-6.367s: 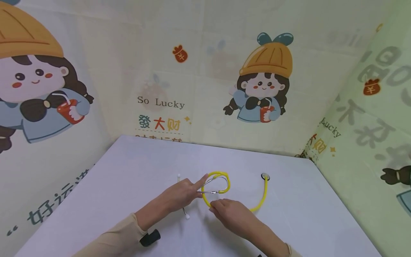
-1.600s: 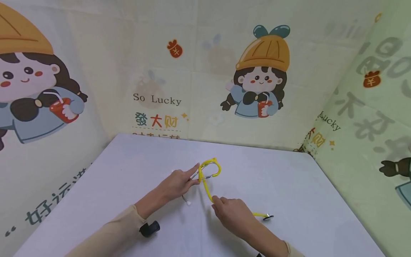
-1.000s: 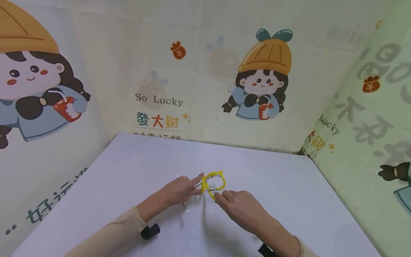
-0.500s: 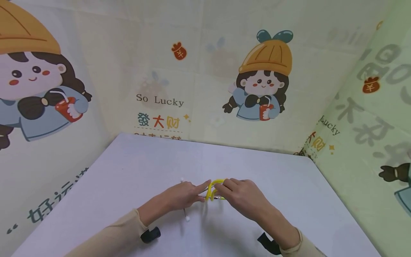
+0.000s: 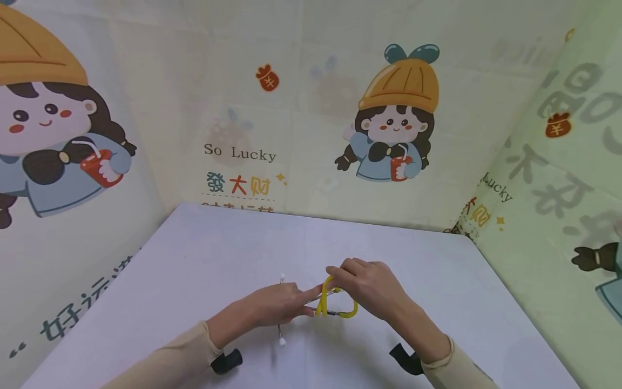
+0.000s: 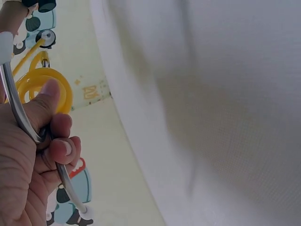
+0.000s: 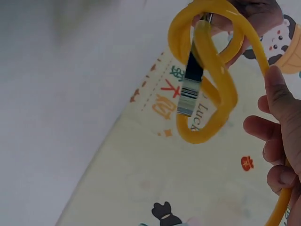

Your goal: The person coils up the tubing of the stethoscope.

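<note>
A stethoscope with yellow tubing (image 5: 352, 312) is held above the white table between both hands. My left hand (image 5: 278, 304) grips its metal ear tubes (image 6: 17, 101), and the white ear tips (image 5: 282, 342) stick out on either side of the fist. Coils of the yellow tube wrap around the ear tubes just ahead of the left fingers. My right hand (image 5: 373, 287) pinches the free length of tube between thumb and forefinger, raised over the loop; the tube also runs through its lower fingers (image 7: 281, 176). The chest piece (image 6: 47, 37) shows in the left wrist view, hidden in the head view.
A white table (image 5: 218, 243) spreads under both hands, with cartoon-printed cloth (image 5: 311, 124) upright along its back and sides. Black wrist mounts (image 5: 227, 361) hang below both forearms.
My right hand has risen from below the loop to above it, bringing the yellow tube over the ear tubes. The left hand keeps its grip and has shifted slightly right and nearer.
</note>
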A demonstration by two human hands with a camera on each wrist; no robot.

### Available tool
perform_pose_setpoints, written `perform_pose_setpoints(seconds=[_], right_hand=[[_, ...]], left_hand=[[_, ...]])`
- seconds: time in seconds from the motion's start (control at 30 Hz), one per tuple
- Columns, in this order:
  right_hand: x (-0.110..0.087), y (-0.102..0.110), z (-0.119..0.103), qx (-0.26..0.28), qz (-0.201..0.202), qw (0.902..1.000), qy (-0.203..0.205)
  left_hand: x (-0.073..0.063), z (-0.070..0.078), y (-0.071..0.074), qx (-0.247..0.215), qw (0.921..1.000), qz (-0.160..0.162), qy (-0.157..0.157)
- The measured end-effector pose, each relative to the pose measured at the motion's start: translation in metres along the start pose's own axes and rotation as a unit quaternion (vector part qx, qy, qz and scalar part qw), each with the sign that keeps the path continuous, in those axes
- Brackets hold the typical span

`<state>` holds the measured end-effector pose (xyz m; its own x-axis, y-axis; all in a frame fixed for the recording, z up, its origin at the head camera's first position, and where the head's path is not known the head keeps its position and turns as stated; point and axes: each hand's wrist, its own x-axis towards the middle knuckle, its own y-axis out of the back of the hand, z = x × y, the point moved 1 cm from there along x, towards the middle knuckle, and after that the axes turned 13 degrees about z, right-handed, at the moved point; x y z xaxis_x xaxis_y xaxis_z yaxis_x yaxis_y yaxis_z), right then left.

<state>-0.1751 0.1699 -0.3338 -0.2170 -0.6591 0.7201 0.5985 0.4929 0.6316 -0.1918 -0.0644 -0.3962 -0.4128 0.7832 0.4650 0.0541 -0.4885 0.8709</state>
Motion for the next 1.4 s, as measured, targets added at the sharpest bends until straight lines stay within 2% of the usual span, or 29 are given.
perform_pose_setpoints(seconds=[0.07,0.23,0.47,0.57,0.77,1.13,1.27,1.4], right_hand=[[-0.001,-0.001,0.001,0.0,-0.003,1.0,-0.003],[-0.002,-0.003,0.003,-0.002,0.002,1.0,-0.003],[-0.007,-0.005,0.007,0.017,-0.018,0.9994,-0.025],[-0.009,-0.004,0.01,0.03,-0.028,0.9985,-0.038],[-0.012,-0.005,0.014,0.051,-0.044,0.9966,-0.047],[-0.02,-0.011,0.021,0.119,-0.049,0.9897,-0.063],[-0.023,-0.014,0.023,0.15,-0.062,0.9834,-0.081],[-0.026,-0.017,0.025,0.196,-0.083,0.9691,-0.125]], left_hand=[[0.0,0.002,0.0,0.001,1.0,-0.003,-0.007],[0.0,0.008,0.002,-0.005,0.9998,-0.02,0.0],[-0.002,0.011,0.002,-0.041,0.9986,0.022,-0.025],[-0.001,0.013,0.004,-0.063,0.9979,0.014,-0.008],[-0.001,0.02,0.008,-0.111,0.9919,-0.036,0.051],[-0.003,0.024,0.007,-0.124,0.9905,-0.037,0.047],[-0.003,0.024,0.006,-0.138,0.9895,-0.025,0.037],[-0.001,0.024,0.006,-0.172,0.9849,-0.004,0.021]])
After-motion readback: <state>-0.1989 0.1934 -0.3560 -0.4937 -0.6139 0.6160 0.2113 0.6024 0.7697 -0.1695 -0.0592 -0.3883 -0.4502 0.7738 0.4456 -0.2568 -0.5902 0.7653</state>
